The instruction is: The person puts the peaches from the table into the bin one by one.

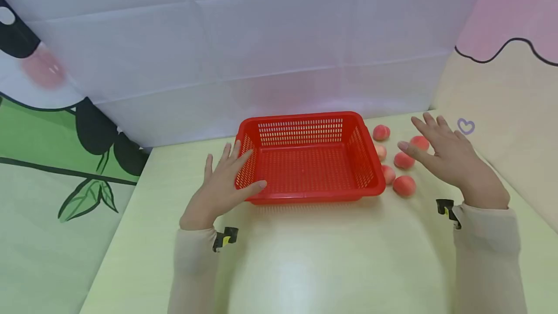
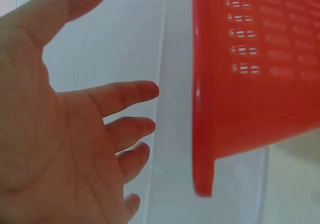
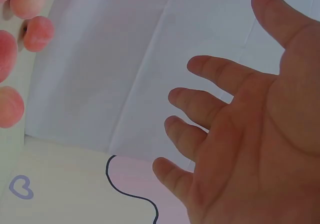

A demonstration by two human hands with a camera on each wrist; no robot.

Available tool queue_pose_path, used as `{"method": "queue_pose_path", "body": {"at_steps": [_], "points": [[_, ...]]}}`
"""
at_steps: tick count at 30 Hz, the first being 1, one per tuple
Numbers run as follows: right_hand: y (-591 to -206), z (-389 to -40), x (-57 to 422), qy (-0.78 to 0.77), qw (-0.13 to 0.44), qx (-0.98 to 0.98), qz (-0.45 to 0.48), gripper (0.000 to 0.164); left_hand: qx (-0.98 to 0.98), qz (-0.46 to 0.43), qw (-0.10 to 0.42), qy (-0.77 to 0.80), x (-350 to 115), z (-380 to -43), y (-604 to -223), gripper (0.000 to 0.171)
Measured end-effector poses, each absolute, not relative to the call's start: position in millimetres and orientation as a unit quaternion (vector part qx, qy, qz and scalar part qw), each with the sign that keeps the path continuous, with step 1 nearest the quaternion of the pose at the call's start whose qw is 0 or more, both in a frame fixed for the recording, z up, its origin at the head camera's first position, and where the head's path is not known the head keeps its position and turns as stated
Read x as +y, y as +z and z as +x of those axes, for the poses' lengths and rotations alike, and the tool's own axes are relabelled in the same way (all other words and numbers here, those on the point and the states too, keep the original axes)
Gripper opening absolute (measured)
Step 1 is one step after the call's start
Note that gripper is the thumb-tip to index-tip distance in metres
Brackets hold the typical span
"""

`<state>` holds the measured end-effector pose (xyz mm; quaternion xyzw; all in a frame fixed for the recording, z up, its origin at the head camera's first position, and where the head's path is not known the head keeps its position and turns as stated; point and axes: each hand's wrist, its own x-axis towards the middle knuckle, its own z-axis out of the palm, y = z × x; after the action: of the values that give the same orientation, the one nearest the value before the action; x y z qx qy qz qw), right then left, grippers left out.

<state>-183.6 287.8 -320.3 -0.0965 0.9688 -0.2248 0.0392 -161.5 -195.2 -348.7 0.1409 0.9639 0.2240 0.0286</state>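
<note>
A red plastic basket with slotted walls stands on the table, and nothing lies in it. My left hand is spread over its left side, fingers apart; in the left wrist view the fingertips stop short of the red rim. To the right of the basket lie several peaches, a few partly hidden behind its wall. Above them my right hand hovers with fingers spread and nothing held. The right wrist view shows its bare palm apart from the peaches.
The pale table extends in front of the basket. Behind it hangs a whitish cloth backdrop, close to the basket's far rim. Printed cloth with a heart runs along the right edge, and a green printed panel is at the left.
</note>
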Motion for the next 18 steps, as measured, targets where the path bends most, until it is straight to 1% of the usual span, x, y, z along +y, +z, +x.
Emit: {"method": "queue_pose_path", "body": {"at_steps": [9, 13, 18], "points": [[-328.4, -188.0, 293.9, -0.248, 0.047, 0.963, -0.1, 0.089, 0.959, 0.191, -0.004, 0.208, -167.8, -158.0, -353.1, 0.099], [-330.3, -192.9, 293.8, -0.249, 0.046, 0.962, -0.103, 0.088, 0.963, 0.194, -0.008, 0.188, -158.2, -156.8, -357.7, 0.101], [-330.8, -195.9, 295.1, -0.248, 0.06, 0.962, -0.095, 0.09, 0.969, 0.193, -0.005, 0.155, -151.4, -159.4, -364.0, 0.103]]}}
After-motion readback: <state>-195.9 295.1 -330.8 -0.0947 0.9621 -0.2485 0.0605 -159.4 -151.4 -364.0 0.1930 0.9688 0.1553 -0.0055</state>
